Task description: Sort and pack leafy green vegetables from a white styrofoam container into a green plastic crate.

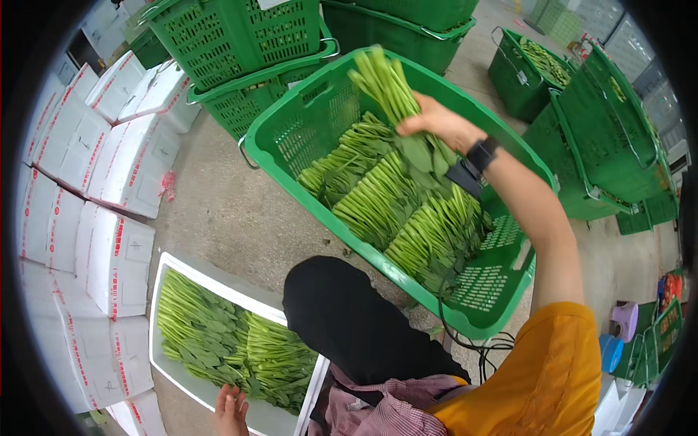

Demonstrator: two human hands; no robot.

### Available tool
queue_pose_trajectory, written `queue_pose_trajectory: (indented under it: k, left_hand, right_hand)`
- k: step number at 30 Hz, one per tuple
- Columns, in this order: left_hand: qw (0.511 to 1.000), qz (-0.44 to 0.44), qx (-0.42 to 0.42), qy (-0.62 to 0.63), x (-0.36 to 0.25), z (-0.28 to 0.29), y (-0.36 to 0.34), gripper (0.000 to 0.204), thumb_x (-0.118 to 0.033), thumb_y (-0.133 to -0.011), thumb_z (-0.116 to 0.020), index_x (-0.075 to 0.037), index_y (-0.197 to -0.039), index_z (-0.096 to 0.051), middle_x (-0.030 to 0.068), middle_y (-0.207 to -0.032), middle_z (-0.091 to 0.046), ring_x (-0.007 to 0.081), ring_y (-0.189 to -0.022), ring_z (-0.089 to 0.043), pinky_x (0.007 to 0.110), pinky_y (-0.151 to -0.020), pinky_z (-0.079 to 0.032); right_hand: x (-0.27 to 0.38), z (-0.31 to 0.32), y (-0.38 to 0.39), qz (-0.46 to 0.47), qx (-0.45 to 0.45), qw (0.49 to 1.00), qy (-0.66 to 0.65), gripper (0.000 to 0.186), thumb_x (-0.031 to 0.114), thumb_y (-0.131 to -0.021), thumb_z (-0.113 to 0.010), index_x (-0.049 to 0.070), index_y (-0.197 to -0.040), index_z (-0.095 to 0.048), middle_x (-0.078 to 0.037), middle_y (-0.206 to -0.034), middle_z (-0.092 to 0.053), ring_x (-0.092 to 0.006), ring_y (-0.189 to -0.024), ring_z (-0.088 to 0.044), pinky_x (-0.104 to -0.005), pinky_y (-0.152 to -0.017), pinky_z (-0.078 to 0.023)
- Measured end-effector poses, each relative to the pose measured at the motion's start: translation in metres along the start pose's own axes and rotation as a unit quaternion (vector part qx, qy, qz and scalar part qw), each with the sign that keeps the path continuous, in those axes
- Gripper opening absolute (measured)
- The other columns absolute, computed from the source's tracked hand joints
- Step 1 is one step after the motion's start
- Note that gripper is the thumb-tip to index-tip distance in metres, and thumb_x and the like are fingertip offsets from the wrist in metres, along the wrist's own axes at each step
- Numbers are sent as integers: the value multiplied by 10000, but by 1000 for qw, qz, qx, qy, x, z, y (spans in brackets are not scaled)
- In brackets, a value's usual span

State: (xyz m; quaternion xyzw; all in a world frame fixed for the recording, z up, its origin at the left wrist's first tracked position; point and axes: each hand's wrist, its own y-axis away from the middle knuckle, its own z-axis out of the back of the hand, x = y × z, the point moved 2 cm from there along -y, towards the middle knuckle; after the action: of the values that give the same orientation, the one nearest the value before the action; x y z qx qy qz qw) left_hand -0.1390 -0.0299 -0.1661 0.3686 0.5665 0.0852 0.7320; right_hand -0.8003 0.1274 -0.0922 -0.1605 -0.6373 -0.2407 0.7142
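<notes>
Speckled, hard-looking floor [211,196] spreads beneath us, with stacked white boxes [127,160], smooth-sided and sealed with red-printed tape, at nine to ten o'clock. Slotted green plastic crates [233,43] with wire handles rise at eleven o'clock, and more green crates [603,131] stand at two.

Just past centre, toward one o'clock, we have a large green crate [502,283], its rim rounded and its walls pierced with narrow slots. Inside it lie packed greens [378,196], smooth, pale-green stalks set side by side, with dull, darker leaves. At seven to eight o'clock sits a white foam box [273,419], rectangular and thick-rimmed, lined with two blocks of leafy greens [203,327].

Our right hand [436,123], a dark watch [481,154] at its wrist, is closed around a bunch of greens [384,83] over the crate. From our grip the stalks point to eleven o'clock and the broad leaves droop toward six.

Our left hand [231,407] is at seven o'clock, well apart from that bunch, fingers slightly bent at the foam box's near side; we cannot tell whether they press on it.
</notes>
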Motion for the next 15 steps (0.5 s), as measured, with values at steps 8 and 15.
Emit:
queue_pose_trajectory:
  k: [8,15]
  left_hand:
    - [995,71,-63,-1,-1,-18,-14,573,-183,-909,-587,12,-1379,-324,169,-1400,-384,312,-1296,-363,448,-1008,-373]
    - [991,107,-75,-5,15,-15,-37,558,-195,-911,-585,16,-1365,-338,177,-1357,-423,297,-1237,-426,419,-986,-406]
  right_hand:
    - [-153,-24,-27,-194,-37,980,-19,659,-20,-687,-663,-16,-1288,-393,-107,-1080,-560,-201,-961,-556,-312,-849,-462]
    - [-188,-92,-106,-138,102,985,-4,669,64,-697,-703,-39,-1281,-393,-132,-1099,-556,-200,-988,-539,-317,-836,-452]
